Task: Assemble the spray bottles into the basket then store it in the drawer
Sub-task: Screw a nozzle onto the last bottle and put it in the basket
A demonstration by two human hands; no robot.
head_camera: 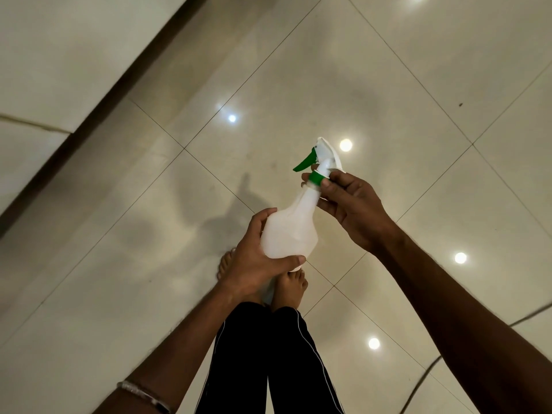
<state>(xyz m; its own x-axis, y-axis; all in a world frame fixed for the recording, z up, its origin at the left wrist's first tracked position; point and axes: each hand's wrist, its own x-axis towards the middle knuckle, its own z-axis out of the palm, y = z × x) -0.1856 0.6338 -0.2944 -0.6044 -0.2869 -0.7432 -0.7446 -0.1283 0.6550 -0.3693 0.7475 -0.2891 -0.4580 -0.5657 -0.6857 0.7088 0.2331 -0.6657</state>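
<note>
head view, glossy cream tiled floor (298, 70), both hands clamped on spray bottle (288, 231), left hand (254, 264) body, right hand (349, 204) collar

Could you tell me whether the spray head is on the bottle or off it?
On. The spray head sits on the bottle neck, right hand pinching its green collar. Whether it is fully tightened, I cannot tell.

The single head-worn camera looked steeply down from above a standing person, wide-angled, so the tile floor (388, 70) filled nearly the whole frame. Its tile lines ran diagonally. Both forearms entered from the bottom edge and met near the centre, close to the lens. The legs (268, 354) and bare feet (289, 288) sat at lower centre.
</note>
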